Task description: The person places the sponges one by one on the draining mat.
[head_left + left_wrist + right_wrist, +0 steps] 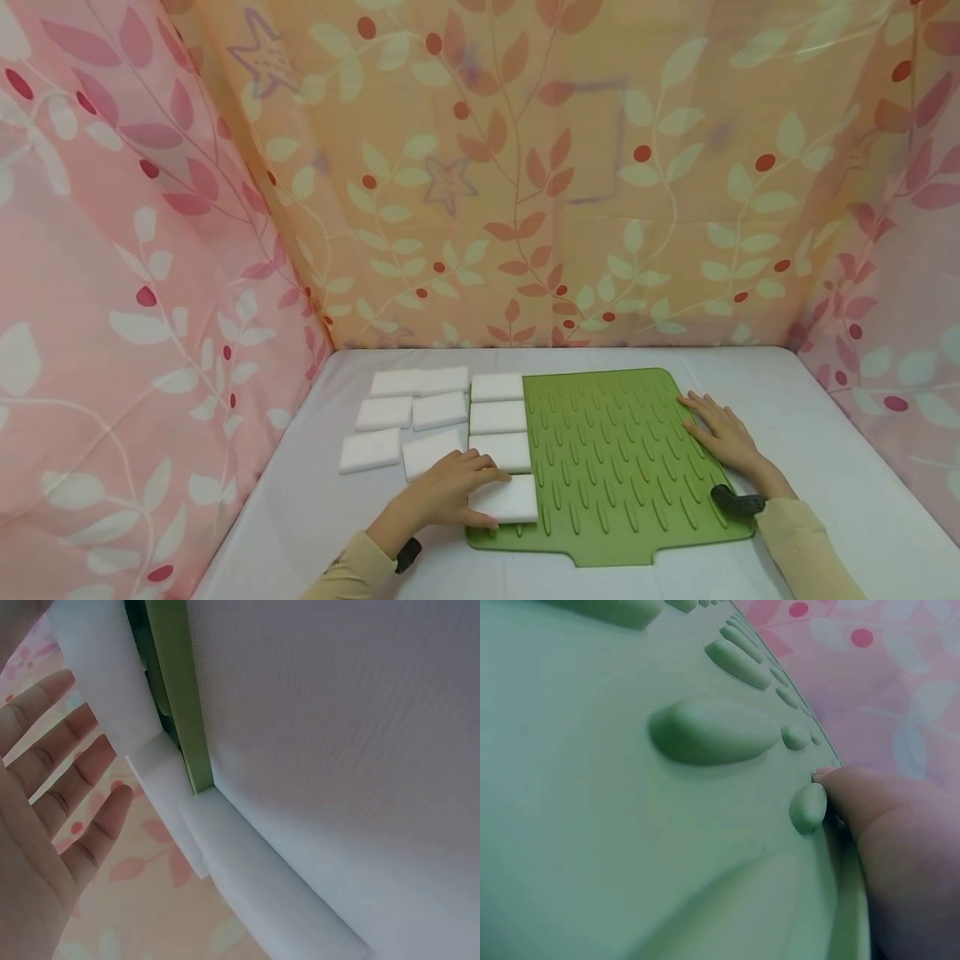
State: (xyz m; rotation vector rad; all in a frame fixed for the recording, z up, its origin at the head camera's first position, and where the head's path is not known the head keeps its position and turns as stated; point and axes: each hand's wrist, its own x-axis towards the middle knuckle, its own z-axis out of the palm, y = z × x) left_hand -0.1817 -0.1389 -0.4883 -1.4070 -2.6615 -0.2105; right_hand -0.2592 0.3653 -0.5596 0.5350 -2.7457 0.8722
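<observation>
A green drying mat (600, 467) with raised ridges lies on the white table. Along its left side runs a column of white sponges, the nearest one (513, 500) at the front-left corner. My left hand (453, 487) grips that sponge, thumb at its near edge and index finger along its far edge. In the left wrist view the other fingers (56, 765) stretch out, spread apart, beside white sponges. At the mat's right edge my right hand (723, 435) rests with fingers extended; the right wrist view has its thumb (885, 832) against the mat's rim.
Left of the mat, several more white sponges (370, 450) lie in loose rows on the white tabletop (300, 517). Floral cloth (517, 167) hangs behind the table and down both sides. Black straps (738, 502) sit at the wrists.
</observation>
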